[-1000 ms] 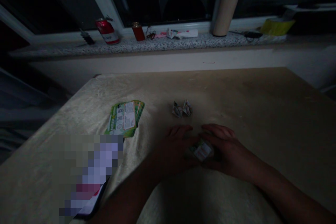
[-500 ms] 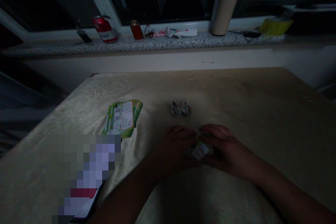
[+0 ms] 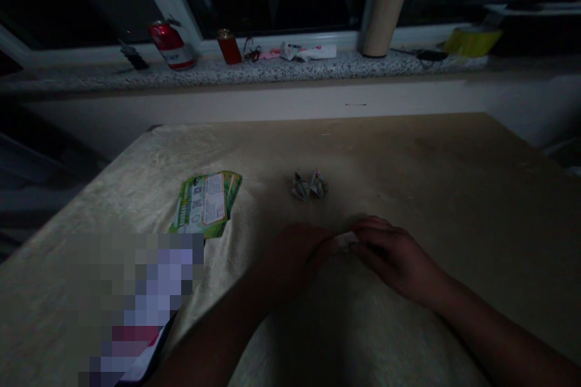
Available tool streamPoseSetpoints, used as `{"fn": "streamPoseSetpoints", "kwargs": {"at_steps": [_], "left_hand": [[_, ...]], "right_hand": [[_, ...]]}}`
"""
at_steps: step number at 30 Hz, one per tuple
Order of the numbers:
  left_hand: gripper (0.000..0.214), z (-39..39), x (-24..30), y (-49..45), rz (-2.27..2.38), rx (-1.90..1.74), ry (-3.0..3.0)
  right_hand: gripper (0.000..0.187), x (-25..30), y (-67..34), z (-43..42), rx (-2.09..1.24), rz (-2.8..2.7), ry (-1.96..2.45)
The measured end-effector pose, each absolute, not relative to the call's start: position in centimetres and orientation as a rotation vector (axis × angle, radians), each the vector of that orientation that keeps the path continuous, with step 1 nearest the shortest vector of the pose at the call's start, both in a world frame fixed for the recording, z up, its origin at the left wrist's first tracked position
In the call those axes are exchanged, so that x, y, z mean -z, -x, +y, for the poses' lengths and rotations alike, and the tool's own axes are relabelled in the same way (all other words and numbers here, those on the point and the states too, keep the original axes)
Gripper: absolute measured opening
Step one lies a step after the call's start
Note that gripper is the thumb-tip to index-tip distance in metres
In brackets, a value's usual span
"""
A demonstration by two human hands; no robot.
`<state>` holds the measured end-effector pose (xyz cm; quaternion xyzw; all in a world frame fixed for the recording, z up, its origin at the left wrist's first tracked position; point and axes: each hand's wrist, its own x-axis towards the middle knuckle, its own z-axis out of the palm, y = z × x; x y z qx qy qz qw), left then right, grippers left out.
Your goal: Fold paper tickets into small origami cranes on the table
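Note:
A small piece of folded paper [image 3: 345, 240] is pinched between my two hands, low over the table. My left hand [image 3: 302, 254] grips its left side, with most of the fingers dark and turned away. On its right side my right hand [image 3: 393, 251] holds it between thumb and fingers. Just beyond the hands stand two small pointed folded-paper shapes [image 3: 310, 185], side by side, printed in several colours. The light is dim, so the folds of the held paper do not show clearly.
Green printed leaflets [image 3: 206, 202] lie stacked at the left, beside a pixelated phone-like object [image 3: 154, 302]. Behind the cloth-covered table [image 3: 431, 169], the stone windowsill [image 3: 272, 75] carries a red can [image 3: 171, 45], a small red jar [image 3: 229, 48], a cardboard tube [image 3: 389, 6] and a yellow item [image 3: 472, 42].
The paper between my hands has been turned; its broad printed face showed before, and now a narrower pale part shows. The view has shifted slightly.

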<state>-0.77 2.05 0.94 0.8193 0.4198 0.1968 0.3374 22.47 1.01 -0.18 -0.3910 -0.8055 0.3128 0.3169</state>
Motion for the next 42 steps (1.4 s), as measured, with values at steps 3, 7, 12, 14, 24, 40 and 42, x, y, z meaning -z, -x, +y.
{"fn": "streamPoseSetpoints", "kwargs": {"at_steps": [3, 7, 12, 14, 24, 40, 42], "left_hand": [[0.025, 2.0, -0.4, 0.6, 1.083, -0.594, -1.791], [0.032, 2.0, 0.5, 0.0, 1.064, -0.774, -1.328], [0.042, 2.0, 0.6, -0.1, 1.043, -0.825, -1.168], [0.045, 2.0, 0.5, 0.1, 1.096, -0.792, -1.194], [0.026, 0.9, 0.3, 0.3, 1.279, -0.409, -1.884], [0.046, 1.0, -0.6, 1.2, 1.168, -0.111, -2.343], [0.044, 1.0, -0.8, 1.3, 1.154, -0.095, -2.355]], "right_hand": [[0.018, 0.5, -22.3, 0.8, -0.98, -1.956, 1.076], [0.026, 1.2, -22.4, 0.4, -1.03, -1.794, 1.157], [0.039, 1.0, -22.7, 0.4, -0.793, -1.921, 1.085], [0.042, 0.8, -22.8, 0.6, -0.67, -2.023, 1.044], [0.015, 0.1, -23.1, 1.2, -0.608, -2.434, 0.99], [0.017, 0.0, -22.8, 0.9, -0.636, -2.413, 1.026], [0.02, -0.1, -22.8, 0.8, -0.645, -2.42, 1.027]]}}
